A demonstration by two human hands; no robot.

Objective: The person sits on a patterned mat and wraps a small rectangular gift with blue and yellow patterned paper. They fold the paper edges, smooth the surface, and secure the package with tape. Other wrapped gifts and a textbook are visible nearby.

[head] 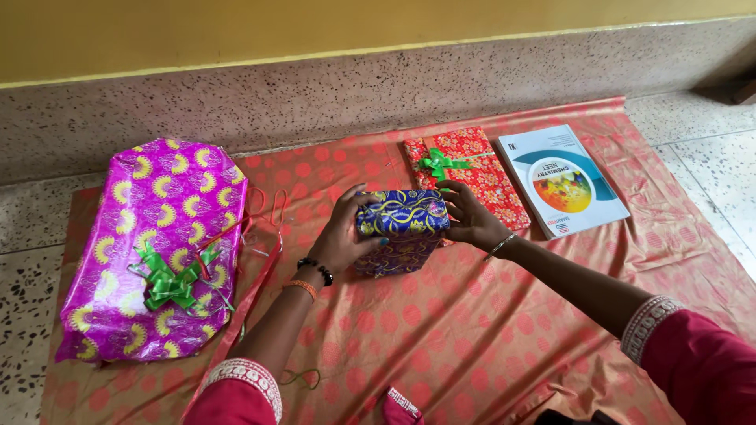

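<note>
Blue glossy paper with gold swirls is covering the small box (pixel 402 230) that both hands are gripping; it is sitting on the red dotted wrapping sheet (pixel 488 330) spread over the floor, squarely between the two palms. The left hand (pixel 344 236) is pressing flat against the box's left end, fingers curled narrow around its top edge. The right hand (pixel 471 218) is clasping the opposite end, fingers bent over the far top corner. Judging by the grip, the step in hand looks like pressing down or checking the folded end flaps of an already wrapped parcel; the next move would seem to call for steady pressure on both ends so the folds are not springing open.

Just beyond the right fingertips a flat red floral gift (pixel 472 177) with a green bow (pixel 438 164) is lying, almost touching the box's back edge and crowding that side. Further right of it a white textbook (pixel 563 181) is resting, well apart. Off to the left of the left fingers loose red ribbon (pixel 264 260) is trailing, and past it a large magenta parcel (pixel 153 244) with a green bow of its own (pixel 168 279).
</note>
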